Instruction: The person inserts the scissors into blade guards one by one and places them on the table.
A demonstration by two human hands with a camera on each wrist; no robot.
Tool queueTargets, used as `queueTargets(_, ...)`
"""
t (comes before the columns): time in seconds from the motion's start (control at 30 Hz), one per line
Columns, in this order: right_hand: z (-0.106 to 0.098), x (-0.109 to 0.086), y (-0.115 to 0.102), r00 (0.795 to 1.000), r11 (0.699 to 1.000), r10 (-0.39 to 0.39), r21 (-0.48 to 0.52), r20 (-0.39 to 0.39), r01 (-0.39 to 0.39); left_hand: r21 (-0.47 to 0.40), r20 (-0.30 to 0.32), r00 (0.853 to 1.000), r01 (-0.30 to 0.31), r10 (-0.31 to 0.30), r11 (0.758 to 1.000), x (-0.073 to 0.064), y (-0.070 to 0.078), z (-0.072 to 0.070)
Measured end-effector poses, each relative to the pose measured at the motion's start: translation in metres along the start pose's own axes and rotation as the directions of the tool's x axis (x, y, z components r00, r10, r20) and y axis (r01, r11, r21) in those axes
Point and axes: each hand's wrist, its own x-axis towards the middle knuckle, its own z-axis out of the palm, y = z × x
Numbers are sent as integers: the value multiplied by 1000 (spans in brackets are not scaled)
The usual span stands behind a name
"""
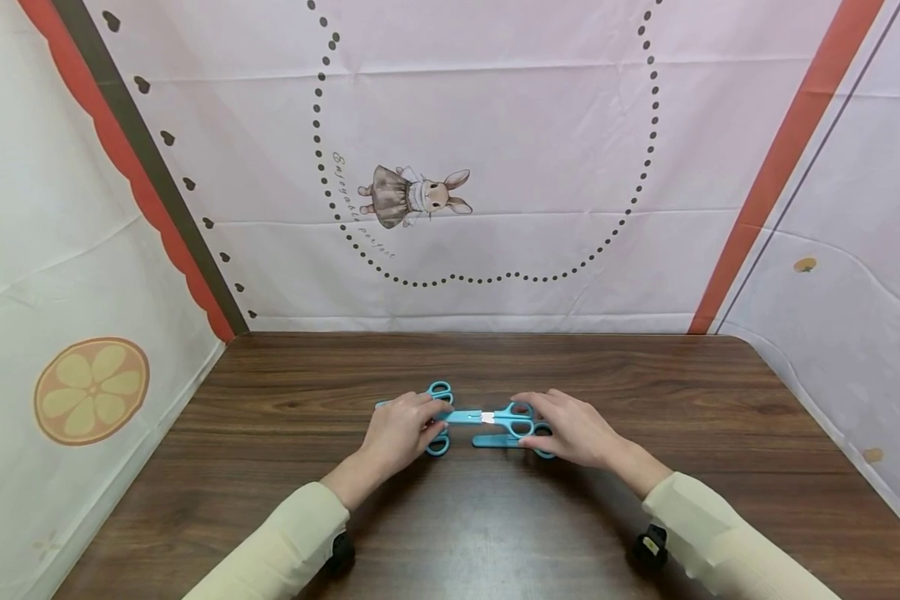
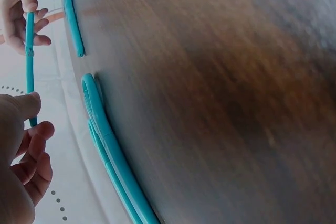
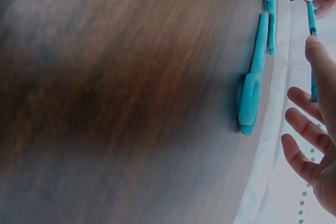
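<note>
A pair of light-blue scissors (image 1: 520, 427) is held level above the table between both hands. My left hand (image 1: 401, 433) pinches the blade end, thumb on the near side. At the handle loops, my right hand (image 1: 573, 429) grips with thumb and fingers; its other fingers are spread in the right wrist view. Beneath, a second pair of blue scissors (image 1: 495, 441) lies on the table, its handles partly behind the right hand. More blue scissors (image 1: 439, 387) lie under and around the left hand, which hides much of them; the left wrist view shows their long edges (image 2: 118, 156).
The brown wood-grain table (image 1: 450, 525) ends at a printed cloth backdrop (image 1: 532, 167), which also hangs at both sides. Dark wrist devices (image 1: 650, 546) sit at the cuffs of both pale sleeves (image 1: 292, 533).
</note>
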Motion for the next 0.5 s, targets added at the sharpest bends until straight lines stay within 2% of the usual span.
queueTargets(0.2,-1,0,-1,1000,1000,-11,-10,-9,11,1,-14,1000,-14,14,1000,1,0,1)
queueTargets(0.5,-1,2,-3,1000,1000,-18,-8,-3,18,5,12,1000,-9,9,1000,1,-1,0)
